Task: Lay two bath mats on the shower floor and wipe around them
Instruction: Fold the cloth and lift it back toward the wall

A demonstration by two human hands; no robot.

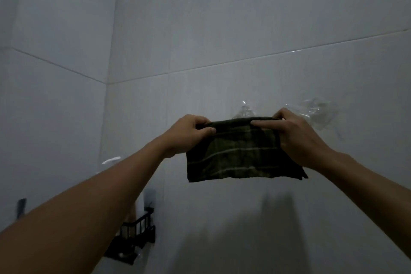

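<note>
I see both arms reach up in front of a white tiled wall (222, 29). The left hand (191, 131) and the right hand (298, 138) hold one dark green cloth (242, 153) between them. The cloth has thin pale stripes and looks folded. It hangs down flat from its top edge, up in the air, near the wall.

The left hand's grip is clamped on the top left corner of the cloth, thumb in front and fingers curled behind. The right hand's grip is clamped on the top right part, with the thumb lying along the top edge and the fingers curled over it.

Just behind the top of the cloth I see clear plastic hooks (244, 111) stuck on the wall, and another clear piece (318, 109) to the right of the right hand. They are blurry, so I cannot tell if the cloth touches them.

Low on the left, a black wire rack (135, 233) is fixed near the corner of the walls. I see something white (111, 160) above it, but it is too blurry to name. I do not see any bath mats.
</note>
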